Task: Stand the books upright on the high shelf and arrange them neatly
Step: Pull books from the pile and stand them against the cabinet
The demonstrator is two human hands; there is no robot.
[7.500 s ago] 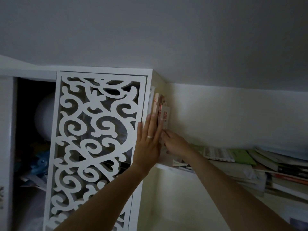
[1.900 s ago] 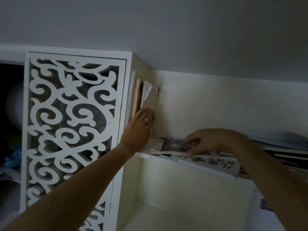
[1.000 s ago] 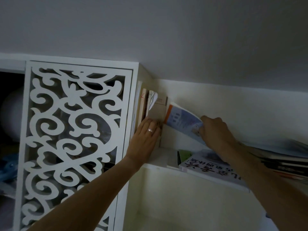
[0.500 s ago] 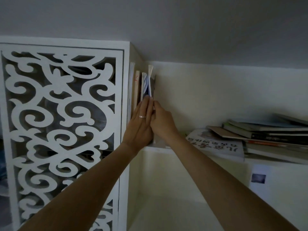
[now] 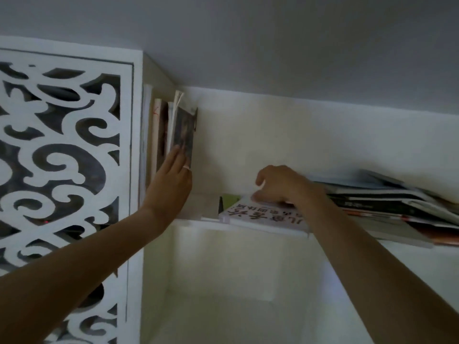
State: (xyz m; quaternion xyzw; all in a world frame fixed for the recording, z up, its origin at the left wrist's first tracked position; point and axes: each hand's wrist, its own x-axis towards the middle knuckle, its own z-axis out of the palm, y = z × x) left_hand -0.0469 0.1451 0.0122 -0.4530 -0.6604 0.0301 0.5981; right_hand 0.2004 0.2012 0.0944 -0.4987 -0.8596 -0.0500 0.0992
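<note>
Several upright books [image 5: 182, 130] stand at the left end of the high shelf [image 5: 196, 220], against the cabinet side. My left hand [image 5: 171, 180], with a ring on one finger, presses flat against the outermost upright book with straight fingers. A pile of flat books [image 5: 387, 199] lies along the shelf to the right. On its near end lies a white book with red Chinese characters [image 5: 260, 216]. My right hand [image 5: 280, 186] rests on the back edge of that white book, fingers curled onto it. A green book [image 5: 229, 201] peeks out behind it.
A white cabinet door with scroll cut-outs [image 5: 67, 155] fills the left. The ceiling runs close above the upright books. Below the shelf is an open white compartment [image 5: 223, 281]. Some flat books overhang the shelf's front edge at the right.
My right hand has left the upright books and moved right to the white book on the flat pile. My left hand stays pressed against the upright books.
</note>
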